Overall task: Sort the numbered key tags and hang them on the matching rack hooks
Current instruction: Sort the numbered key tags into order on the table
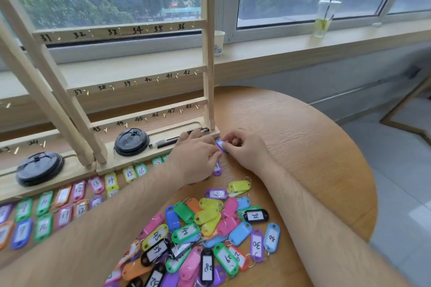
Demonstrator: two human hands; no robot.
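Leftmost, sorted key tags lie in rows on the round table, in front of the wooden rack with its numbered hooks. Right of them the left hand lies knuckles up at the rack's base, fingers close together, thumb touching a blue tag; whether it grips I cannot tell. The right hand pinches that tag between thumb and forefinger, other fingers curled, above the unsorted heap

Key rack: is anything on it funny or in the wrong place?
A black cup lid lies on the wooden rack's base beside black pens, and a second lid lies further left. Lids belong on cups, so they look out of place here.
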